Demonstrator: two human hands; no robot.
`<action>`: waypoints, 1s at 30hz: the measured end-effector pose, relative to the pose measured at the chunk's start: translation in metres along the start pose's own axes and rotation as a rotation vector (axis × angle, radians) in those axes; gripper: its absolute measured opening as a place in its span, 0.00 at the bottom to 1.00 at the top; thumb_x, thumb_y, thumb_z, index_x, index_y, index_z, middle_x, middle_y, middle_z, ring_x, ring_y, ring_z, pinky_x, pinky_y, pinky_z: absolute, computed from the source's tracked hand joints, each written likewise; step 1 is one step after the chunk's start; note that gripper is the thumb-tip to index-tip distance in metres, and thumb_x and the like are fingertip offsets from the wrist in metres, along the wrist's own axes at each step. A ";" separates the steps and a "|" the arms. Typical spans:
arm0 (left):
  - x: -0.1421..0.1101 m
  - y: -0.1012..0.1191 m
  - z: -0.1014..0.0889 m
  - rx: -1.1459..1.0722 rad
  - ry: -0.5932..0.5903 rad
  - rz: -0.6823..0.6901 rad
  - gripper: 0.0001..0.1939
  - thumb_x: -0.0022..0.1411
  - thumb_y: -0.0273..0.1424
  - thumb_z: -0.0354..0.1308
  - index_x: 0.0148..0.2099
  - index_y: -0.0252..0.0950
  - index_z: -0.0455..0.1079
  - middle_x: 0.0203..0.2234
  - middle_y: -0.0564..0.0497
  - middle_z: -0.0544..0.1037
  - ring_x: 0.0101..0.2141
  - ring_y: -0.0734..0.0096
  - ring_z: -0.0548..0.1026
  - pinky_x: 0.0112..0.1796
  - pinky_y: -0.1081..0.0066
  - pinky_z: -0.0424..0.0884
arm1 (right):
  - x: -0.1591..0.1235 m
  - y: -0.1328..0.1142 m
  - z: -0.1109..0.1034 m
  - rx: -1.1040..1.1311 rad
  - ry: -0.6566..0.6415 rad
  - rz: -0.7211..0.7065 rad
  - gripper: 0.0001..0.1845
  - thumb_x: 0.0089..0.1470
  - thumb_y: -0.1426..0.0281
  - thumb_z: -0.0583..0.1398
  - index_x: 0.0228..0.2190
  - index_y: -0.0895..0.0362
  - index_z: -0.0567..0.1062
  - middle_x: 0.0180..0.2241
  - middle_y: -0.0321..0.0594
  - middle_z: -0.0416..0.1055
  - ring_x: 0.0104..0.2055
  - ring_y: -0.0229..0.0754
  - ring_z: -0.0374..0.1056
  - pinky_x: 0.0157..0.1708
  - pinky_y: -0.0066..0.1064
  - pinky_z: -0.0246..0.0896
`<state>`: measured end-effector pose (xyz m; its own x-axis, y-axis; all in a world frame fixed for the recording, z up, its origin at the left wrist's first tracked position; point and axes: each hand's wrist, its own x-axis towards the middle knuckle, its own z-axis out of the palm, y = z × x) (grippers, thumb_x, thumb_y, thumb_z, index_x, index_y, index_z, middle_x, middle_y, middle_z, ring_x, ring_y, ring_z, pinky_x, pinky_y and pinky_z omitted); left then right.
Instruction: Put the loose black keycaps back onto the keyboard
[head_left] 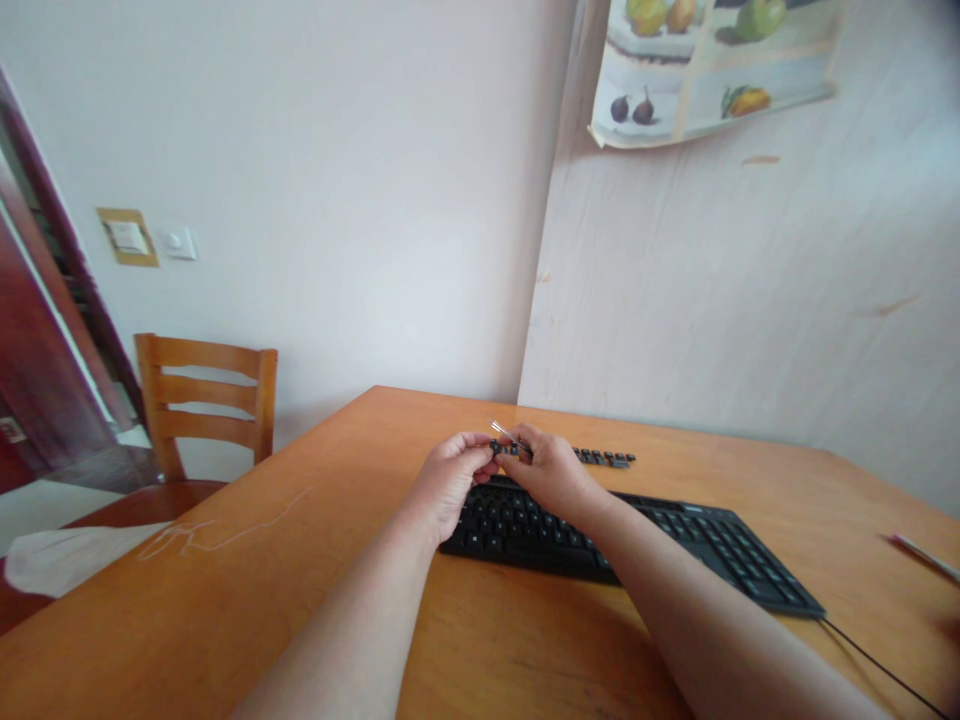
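Above the far left part of a black keyboard (555,548), my two hands meet. My left hand (450,480) is closed, with thumb and fingertips pinching a small black keycap (495,447). A thin, shiny metal tool (504,431) sticks up to the left from the closed fingers of my right hand (555,472); its exact kind is unclear. The right fingertips are close to the keycap; whether they touch it I cannot tell. Several loose black keycaps (604,458) lie in rows behind the keyboard, partly hidden by my right hand.
The keyboard's cable (874,650) runs off toward the lower right of the wooden table (360,480). A pencil-like stick (926,555) lies at the right. On the left stand a wooden chair (206,395) and white plastic (75,560) by the table edge. A wall rises behind.
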<state>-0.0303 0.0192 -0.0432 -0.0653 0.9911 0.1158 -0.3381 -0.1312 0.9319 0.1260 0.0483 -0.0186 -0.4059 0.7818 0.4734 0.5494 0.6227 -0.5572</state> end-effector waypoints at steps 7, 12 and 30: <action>0.000 0.003 0.001 0.141 0.110 0.033 0.15 0.50 0.33 0.63 0.40 0.33 0.72 0.31 0.47 0.79 0.29 0.72 0.74 0.33 0.72 0.67 | 0.003 0.007 -0.001 -0.036 0.018 0.028 0.09 0.51 0.64 0.59 0.33 0.55 0.77 0.20 0.31 0.66 0.22 0.34 0.58 0.23 0.25 0.46; 0.004 0.006 -0.006 0.184 0.372 0.149 0.13 0.50 0.36 0.61 0.36 0.33 0.72 0.28 0.48 0.79 0.27 0.73 0.73 0.31 0.73 0.67 | 0.009 0.026 -0.005 -0.104 0.035 0.144 0.11 0.50 0.62 0.60 0.32 0.55 0.78 0.17 0.31 0.63 0.20 0.35 0.57 0.22 0.26 0.46; 0.019 -0.015 -0.033 0.280 0.569 0.152 0.08 0.48 0.35 0.58 0.29 0.35 0.70 0.22 0.51 0.75 0.26 0.71 0.72 0.27 0.73 0.66 | 0.035 0.078 0.010 -0.282 -0.153 0.321 0.10 0.45 0.67 0.64 0.33 0.53 0.81 0.31 0.39 0.77 0.34 0.43 0.70 0.34 0.30 0.59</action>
<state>-0.0573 0.0396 -0.0667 -0.6057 0.7858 0.1252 -0.0333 -0.1823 0.9827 0.1476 0.1244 -0.0527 -0.2742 0.9429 0.1890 0.8340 0.3310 -0.4415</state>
